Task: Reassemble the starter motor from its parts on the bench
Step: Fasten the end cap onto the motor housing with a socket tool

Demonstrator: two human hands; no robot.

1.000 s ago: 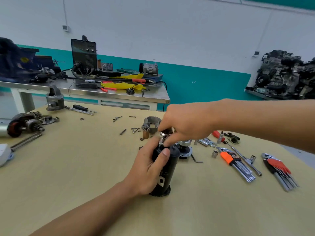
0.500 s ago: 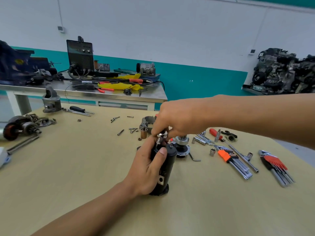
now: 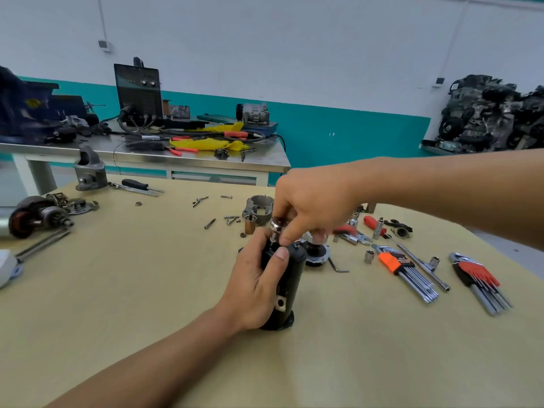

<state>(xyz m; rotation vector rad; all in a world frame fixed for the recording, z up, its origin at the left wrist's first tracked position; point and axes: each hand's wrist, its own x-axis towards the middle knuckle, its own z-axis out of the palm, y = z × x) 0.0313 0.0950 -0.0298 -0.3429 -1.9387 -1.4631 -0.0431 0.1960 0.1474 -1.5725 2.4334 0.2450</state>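
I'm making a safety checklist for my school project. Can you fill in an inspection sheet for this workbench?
Surface: tan bench, parts and tools spread over it.
Job's things: black motor body stands upright; chrome socket on its top end; armature lies far left; grey housing and loose screws behind.
Clutter: orange hex key set and red hex key set on the right.
Grippers: left hand grips the motor body; right hand pinches the chrome socket.
Cables: black cables run from the welder box on the steel table.
Surroundings: teal-and-white wall, engine at right.
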